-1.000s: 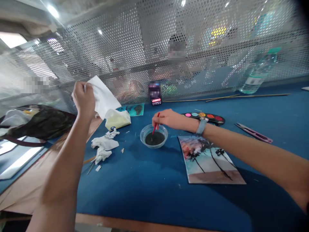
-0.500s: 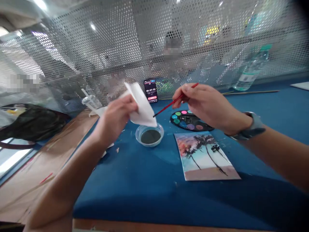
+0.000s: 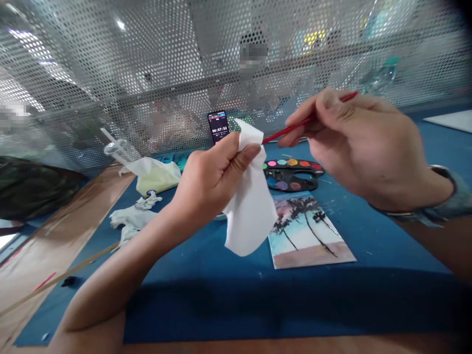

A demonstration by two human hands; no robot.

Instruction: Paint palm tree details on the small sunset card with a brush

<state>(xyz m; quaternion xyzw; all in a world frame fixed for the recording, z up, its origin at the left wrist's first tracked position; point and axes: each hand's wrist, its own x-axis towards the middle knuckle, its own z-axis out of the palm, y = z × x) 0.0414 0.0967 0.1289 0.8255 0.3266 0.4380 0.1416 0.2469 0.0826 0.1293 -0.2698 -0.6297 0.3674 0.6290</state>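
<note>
We pinch a white tissue (image 3: 248,211) in our left hand (image 3: 212,179), thumb and fingers pressed together on its upper end, so the rest hangs loose above the blue mat (image 3: 206,285). Our right hand (image 3: 363,147) holds a red brush (image 3: 295,127) between thumb and fingers, closed on the handle. The brush slants down to the left, and its tip end meets the top of the tissue right beside our left thumb; the bristles are hidden in the fold, so we cannot tell how they lie. A watch (image 3: 440,209) sits on our right wrist.

Both hands are raised over the mat. Below them, just right of the hanging tissue, lies a small painting (image 3: 308,231) of palm trees against a pink and blue sky. Beyond it a dark palette (image 3: 293,173) with round colour wells rests flat. A phone (image 3: 218,126) showing a timer stands upright against the perforated metal screen (image 3: 147,73) at the back.

To the left, crumpled tissues (image 3: 131,219) lie on the mat, with a pale yellow bag (image 3: 157,174) behind them. A bottle (image 3: 383,73) stands blurred at the far right by the screen. A thin stick (image 3: 59,279) lies across the mat's left edge onto the wooden tabletop (image 3: 44,255).
</note>
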